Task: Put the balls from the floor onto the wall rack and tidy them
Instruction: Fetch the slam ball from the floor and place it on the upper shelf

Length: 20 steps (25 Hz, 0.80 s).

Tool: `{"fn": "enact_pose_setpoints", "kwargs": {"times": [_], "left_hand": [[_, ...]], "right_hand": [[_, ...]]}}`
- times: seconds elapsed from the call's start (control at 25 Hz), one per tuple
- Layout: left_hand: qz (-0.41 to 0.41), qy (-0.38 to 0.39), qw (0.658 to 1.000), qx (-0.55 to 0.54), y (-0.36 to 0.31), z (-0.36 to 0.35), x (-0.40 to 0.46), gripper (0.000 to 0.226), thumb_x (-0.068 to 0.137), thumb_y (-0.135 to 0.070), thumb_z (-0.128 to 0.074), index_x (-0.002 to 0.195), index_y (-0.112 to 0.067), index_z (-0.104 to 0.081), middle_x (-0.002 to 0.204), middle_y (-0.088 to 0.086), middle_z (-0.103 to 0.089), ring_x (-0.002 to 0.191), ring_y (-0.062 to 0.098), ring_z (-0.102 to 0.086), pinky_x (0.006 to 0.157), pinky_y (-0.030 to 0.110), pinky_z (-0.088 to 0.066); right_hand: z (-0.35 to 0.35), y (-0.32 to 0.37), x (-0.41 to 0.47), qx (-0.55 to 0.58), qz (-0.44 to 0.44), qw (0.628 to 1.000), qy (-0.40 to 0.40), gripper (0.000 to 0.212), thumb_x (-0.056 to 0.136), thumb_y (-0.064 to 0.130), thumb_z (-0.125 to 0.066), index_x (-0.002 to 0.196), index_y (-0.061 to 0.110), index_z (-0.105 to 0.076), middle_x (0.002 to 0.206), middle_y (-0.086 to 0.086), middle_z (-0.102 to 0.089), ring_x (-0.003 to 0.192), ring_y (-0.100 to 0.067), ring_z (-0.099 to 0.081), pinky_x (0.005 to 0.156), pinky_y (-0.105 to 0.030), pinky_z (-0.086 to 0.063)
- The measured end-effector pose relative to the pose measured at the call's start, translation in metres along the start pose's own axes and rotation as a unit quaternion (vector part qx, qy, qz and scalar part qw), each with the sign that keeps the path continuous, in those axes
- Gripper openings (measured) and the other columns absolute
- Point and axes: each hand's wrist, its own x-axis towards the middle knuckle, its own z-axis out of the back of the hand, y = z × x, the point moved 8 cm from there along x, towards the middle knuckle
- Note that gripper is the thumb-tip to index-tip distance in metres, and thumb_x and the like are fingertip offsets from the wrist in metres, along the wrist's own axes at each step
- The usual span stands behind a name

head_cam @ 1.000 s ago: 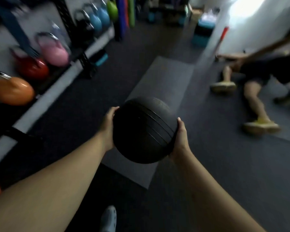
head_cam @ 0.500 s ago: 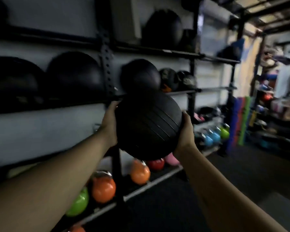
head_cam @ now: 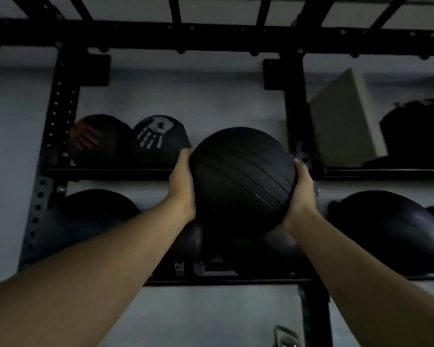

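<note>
Hands: left hand [head_cam: 182, 182] and right hand [head_cam: 301, 194] gripped the ridged black rubber ball [head_cam: 242, 181] from either side.
Ball: held aloft before the upper shelf [head_cam: 105, 171] of the black steel wall rack [head_cam: 58, 108], right of the hand-printed ball [head_cam: 158, 140]; not yet seated.
Progress: several balls already racked; this one remained.
Change: half a second earlier it hung lower, the view since tilted upward.

The ball [head_cam: 241, 181] held up is black, scored with slanting parallel grooves. On the black rack [head_cam: 60, 96], one black ball [head_cam: 158, 141] bears a white handprint, its neighbour [head_cam: 98, 141] a dull red one. The wall [head_cam: 198, 101] is pale grey; the box [head_cam: 346, 118] looks beige.
</note>
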Motion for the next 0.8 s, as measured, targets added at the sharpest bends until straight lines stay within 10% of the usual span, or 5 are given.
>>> {"fn": "enact_pose_setpoints", "kwargs": {"times": [0.36, 0.6, 0.8], "left_hand": [[-0.181, -0.044, 0.982, 0.013, -0.036, -0.027, 0.212, 0.057, 0.088, -0.056, -0.06, 0.122, -0.017, -0.081, 0.12, 0.015, -0.08, 0.115, 0.037, -0.074, 0.102, 0.059, -0.057], [-0.234, -0.072, 0.969, 0.018, -0.035, 0.003, 0.326, 0.028, 0.088, -0.034, -0.064, 0.103, -0.013, -0.076, 0.131, 0.022, -0.074, 0.122, 0.041, -0.07, 0.107, 0.059, -0.054], [-0.362, -0.054, 0.928, 0.07, -0.05, 0.009, 0.366, 0.018, 0.089, -0.03, -0.068, 0.092, -0.014, -0.074, 0.107, 0.014, -0.077, 0.105, 0.03, -0.074, 0.102, 0.054, -0.059]], "right_hand": [[-0.101, 0.029, 0.25, 0.005, 0.108, 0.984, 0.142, 0.048, 0.094, 0.055, -0.054, 0.115, 0.021, -0.081, 0.109, -0.01, -0.083, 0.104, -0.033, -0.078, 0.08, -0.044, -0.065], [-0.133, -0.017, 0.348, 0.067, 0.138, 0.983, 0.105, 0.032, 0.089, 0.028, -0.065, 0.107, 0.008, -0.083, 0.11, -0.013, -0.081, 0.111, -0.039, -0.074, 0.098, -0.053, -0.061], [-0.163, 0.01, 0.378, 0.019, 0.326, 0.94, 0.102, 0.021, 0.084, 0.018, -0.06, 0.077, 0.014, -0.08, 0.088, -0.005, -0.077, 0.104, -0.032, -0.075, 0.098, -0.049, -0.06]]}}
